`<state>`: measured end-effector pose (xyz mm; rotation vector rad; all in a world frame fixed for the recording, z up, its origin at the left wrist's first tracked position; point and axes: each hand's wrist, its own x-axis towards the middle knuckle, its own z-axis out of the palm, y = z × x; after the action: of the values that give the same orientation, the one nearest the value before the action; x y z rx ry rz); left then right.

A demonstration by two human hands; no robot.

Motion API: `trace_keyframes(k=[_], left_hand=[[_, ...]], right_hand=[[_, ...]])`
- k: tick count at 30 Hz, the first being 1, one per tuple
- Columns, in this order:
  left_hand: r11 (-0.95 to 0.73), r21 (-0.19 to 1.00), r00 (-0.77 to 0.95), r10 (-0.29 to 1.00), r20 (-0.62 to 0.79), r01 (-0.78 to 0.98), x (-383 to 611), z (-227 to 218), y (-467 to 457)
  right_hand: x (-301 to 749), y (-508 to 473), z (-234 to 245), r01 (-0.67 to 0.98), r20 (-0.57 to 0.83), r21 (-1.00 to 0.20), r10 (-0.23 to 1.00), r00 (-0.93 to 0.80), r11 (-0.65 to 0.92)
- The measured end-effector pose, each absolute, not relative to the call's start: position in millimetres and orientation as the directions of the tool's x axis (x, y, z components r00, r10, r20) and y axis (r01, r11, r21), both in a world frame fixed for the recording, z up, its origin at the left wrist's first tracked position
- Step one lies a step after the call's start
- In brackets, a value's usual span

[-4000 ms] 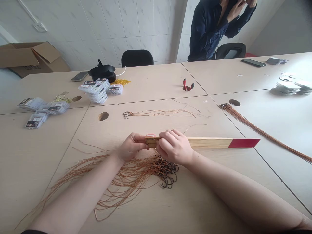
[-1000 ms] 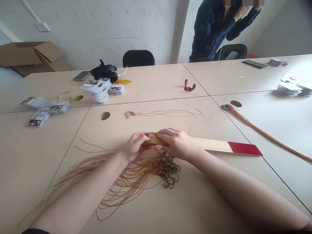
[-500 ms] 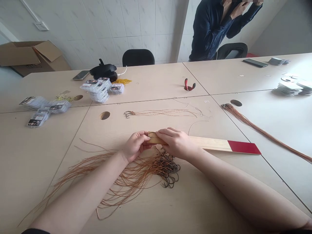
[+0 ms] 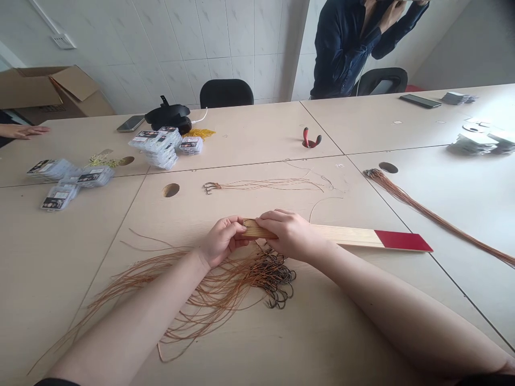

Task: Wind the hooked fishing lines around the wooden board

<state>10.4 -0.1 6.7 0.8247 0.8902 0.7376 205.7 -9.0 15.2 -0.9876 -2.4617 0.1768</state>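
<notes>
From the head camera, the left hand (image 4: 222, 241) and right hand (image 4: 290, 234) sit side by side, their fingers closed and gripping one end of a wooden slat (image 4: 346, 236). The slat extends away to the right of the right fingers, its long axis running almost level across the view and its red-painted end (image 4: 402, 240) pointing right. Just below the fingers lies a heap of snelled fishing hooks (image 4: 277, 284) trailing brown lines (image 4: 209, 292). Those points could catch the lines or skin if the fingers slip or the slat swings down; tangling seems the main risk.
</notes>
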Motion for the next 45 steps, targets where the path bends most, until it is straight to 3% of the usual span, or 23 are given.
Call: trace_keyframes(k=[6, 19, 26, 30, 34, 39, 45], left_hand=[[0.526, 0.836, 0.476, 0.782, -0.403, -0.157, 9.5, 6.8, -0.2], [0.527, 0.832, 0.551, 0.753, -0.361, -0.174, 7.4, 7.8, -0.3], [0.528, 0.815, 0.519, 0.778, -0.353, -0.237, 5.0, 5.7, 1.3], [0.497, 0.841, 0.538, 0.778, -0.324, -0.212, 4.4, 7.6, 0.3], [0.506, 0.835, 0.539, 0.775, -0.329, -0.218, 4.4, 8.6, 0.5], [0.617, 0.743, 0.522, 0.737, -0.430, -0.259, 6.9, 9.2, 4.0], [0.589, 0.740, 0.524, 0.764, -0.377, -0.326, 10.4, 10.1, 3.9]], right_hand=[[208.0, -9.4, 23.7, 0.608, 0.275, -0.430, 0.739, -0.615, 0.667], [212.5, -9.1, 42.0, 0.580, 0.215, -0.507, 0.745, -0.632, 0.638], [235.5, -9.9, 66.9, 0.493, 0.109, -0.705, 0.764, -0.636, 0.510], [249.3, -11.6, 84.2, 0.418, 0.051, -0.762, 0.689, -0.723, 0.495], [248.3, -12.9, 87.6, 0.425, 0.132, -0.684, 0.675, -0.726, 0.592], [225.3, -7.2, 50.6, 0.543, 0.404, -0.436, 0.695, -0.595, 0.718], [211.1, 1.3, 4.5, 0.652, 0.431, -0.127, 0.633, -0.642, 0.748]])
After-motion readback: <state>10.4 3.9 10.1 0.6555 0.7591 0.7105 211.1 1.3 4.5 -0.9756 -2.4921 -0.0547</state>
